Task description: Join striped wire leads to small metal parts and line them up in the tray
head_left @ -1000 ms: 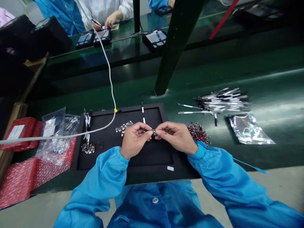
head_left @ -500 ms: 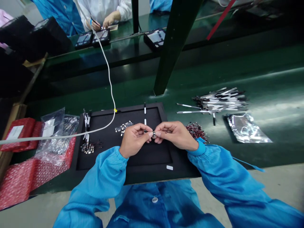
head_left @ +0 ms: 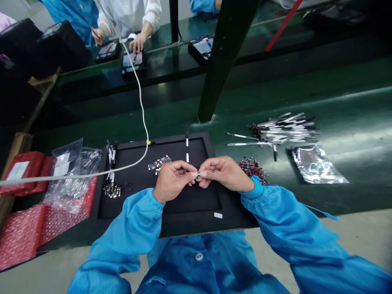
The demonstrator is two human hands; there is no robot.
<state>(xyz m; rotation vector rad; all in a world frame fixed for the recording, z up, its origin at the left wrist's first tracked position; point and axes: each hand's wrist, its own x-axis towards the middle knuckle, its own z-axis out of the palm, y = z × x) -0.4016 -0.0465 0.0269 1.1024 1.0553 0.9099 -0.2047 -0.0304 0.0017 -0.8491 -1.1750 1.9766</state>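
My left hand (head_left: 173,179) and my right hand (head_left: 222,172) meet fingertip to fingertip above a black foam tray (head_left: 147,196). Both pinch one tiny dark and silver part (head_left: 198,175) between thumb and fingers. On the tray lie a small cluster of silver parts (head_left: 158,163), another cluster (head_left: 112,190) at its left side, and a white strip (head_left: 187,148) near its far rim. A pile of small dark reddish parts (head_left: 252,167) sits just right of my right hand.
A white cable (head_left: 141,106) crosses the tray's left part. Red bubble-wrap packs (head_left: 27,228) and clear bags (head_left: 72,169) lie left. A heap of silver and black strips (head_left: 284,128) and a foil bag (head_left: 315,165) lie right. A dark post (head_left: 220,61) rises behind. People work at the far bench.
My hands have stayed together on the small part, drifting slightly. The person in white across the bench has moved both hands apart, one now resting on a tray.
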